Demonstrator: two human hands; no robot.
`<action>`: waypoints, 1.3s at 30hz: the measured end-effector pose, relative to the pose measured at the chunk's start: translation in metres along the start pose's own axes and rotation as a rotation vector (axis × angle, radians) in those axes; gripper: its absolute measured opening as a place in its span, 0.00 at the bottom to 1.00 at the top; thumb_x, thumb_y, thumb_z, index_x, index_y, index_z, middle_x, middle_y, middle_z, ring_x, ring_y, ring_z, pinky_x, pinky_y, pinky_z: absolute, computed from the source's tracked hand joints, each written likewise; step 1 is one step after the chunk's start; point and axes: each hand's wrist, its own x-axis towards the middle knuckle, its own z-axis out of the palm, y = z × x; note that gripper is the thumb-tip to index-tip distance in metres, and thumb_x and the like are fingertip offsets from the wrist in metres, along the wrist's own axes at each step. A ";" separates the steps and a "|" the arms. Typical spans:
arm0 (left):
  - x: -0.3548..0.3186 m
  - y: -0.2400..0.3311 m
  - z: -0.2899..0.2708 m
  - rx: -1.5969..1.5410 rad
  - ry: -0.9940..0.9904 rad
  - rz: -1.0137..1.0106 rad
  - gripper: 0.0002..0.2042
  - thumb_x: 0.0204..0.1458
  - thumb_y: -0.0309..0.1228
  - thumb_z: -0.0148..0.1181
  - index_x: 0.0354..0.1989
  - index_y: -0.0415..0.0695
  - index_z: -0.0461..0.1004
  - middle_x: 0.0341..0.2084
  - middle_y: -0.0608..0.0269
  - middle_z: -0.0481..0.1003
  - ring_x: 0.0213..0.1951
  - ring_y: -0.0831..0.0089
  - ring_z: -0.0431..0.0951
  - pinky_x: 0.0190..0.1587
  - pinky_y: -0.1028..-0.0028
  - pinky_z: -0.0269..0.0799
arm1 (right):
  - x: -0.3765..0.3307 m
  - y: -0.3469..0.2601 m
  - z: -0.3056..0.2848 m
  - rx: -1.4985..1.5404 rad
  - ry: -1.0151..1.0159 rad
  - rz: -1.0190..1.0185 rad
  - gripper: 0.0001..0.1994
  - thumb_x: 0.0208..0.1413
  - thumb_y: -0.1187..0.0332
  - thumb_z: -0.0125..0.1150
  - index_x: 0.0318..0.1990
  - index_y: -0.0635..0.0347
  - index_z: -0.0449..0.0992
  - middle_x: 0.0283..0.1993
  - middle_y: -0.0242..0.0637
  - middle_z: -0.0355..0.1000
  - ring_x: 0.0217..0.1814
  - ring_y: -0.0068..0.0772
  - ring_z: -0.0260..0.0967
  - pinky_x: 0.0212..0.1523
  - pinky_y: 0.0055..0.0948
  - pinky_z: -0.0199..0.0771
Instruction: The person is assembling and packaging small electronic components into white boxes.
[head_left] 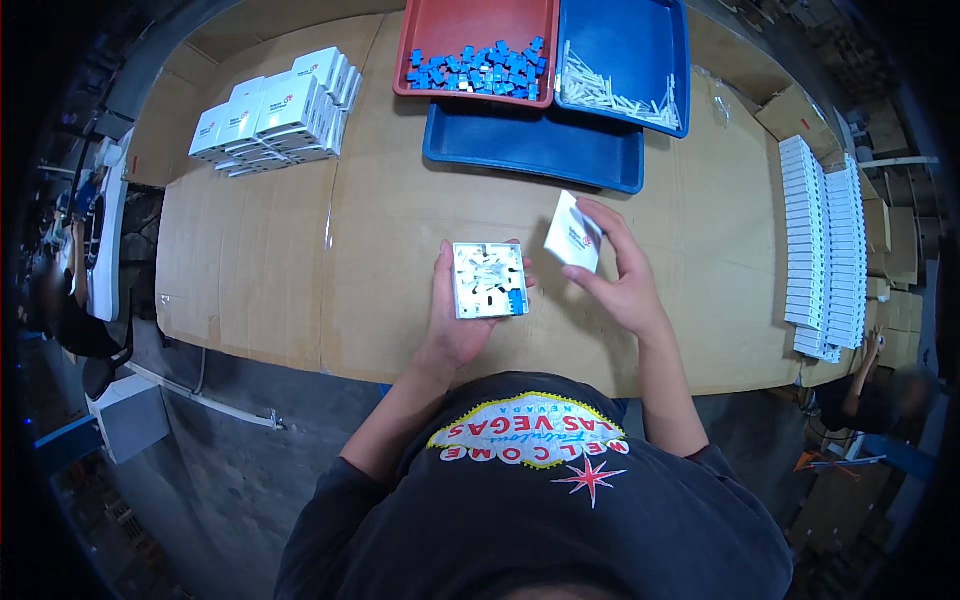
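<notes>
You have three trays: one red tray (420,40), two blue trays (640,40). Two hands, each holding one white square part (489,280). Two long rows of white boxes (803,240).

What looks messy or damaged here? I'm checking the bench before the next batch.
Nothing looks spilled or broken. The left hand holds an open white square box, the right hand its white lid. Blue parts sit inside the red tray; the stacked white boxes lean slightly.
</notes>
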 end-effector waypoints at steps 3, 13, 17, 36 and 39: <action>0.001 0.003 0.008 -0.084 0.069 -0.106 0.43 0.69 0.66 0.28 0.70 0.36 0.66 0.58 0.46 0.77 0.54 0.53 0.81 0.56 0.56 0.78 | 0.006 -0.004 -0.006 0.725 -0.042 0.179 0.34 0.66 0.61 0.60 0.77 0.59 0.57 0.74 0.55 0.63 0.75 0.53 0.64 0.74 0.47 0.65; -0.003 0.000 0.011 -0.192 0.018 -0.186 0.41 0.69 0.66 0.32 0.69 0.39 0.67 0.59 0.46 0.76 0.53 0.51 0.81 0.54 0.53 0.80 | 0.021 -0.009 0.001 1.435 -0.059 0.317 0.31 0.76 0.48 0.33 0.80 0.51 0.48 0.74 0.68 0.58 0.72 0.66 0.65 0.69 0.60 0.69; -0.003 -0.002 0.009 -0.206 0.033 -0.209 0.40 0.69 0.65 0.33 0.69 0.39 0.67 0.59 0.46 0.76 0.53 0.51 0.82 0.53 0.53 0.80 | 0.021 0.005 0.008 1.449 -0.087 0.307 0.31 0.77 0.46 0.31 0.80 0.48 0.49 0.76 0.70 0.54 0.74 0.65 0.63 0.71 0.61 0.67; -0.002 -0.007 0.014 -0.163 0.090 -0.263 0.41 0.68 0.68 0.27 0.68 0.44 0.66 0.55 0.48 0.78 0.53 0.49 0.82 0.54 0.45 0.82 | 0.015 0.000 0.040 0.488 -0.258 0.288 0.31 0.74 0.45 0.46 0.71 0.60 0.69 0.67 0.44 0.72 0.70 0.36 0.69 0.72 0.37 0.63; -0.003 -0.009 0.012 -0.188 0.084 -0.269 0.39 0.68 0.68 0.29 0.68 0.47 0.66 0.54 0.49 0.78 0.53 0.49 0.82 0.54 0.45 0.81 | 0.014 0.006 0.043 0.418 -0.306 0.244 0.26 0.75 0.52 0.49 0.71 0.59 0.70 0.68 0.41 0.72 0.70 0.36 0.68 0.71 0.37 0.64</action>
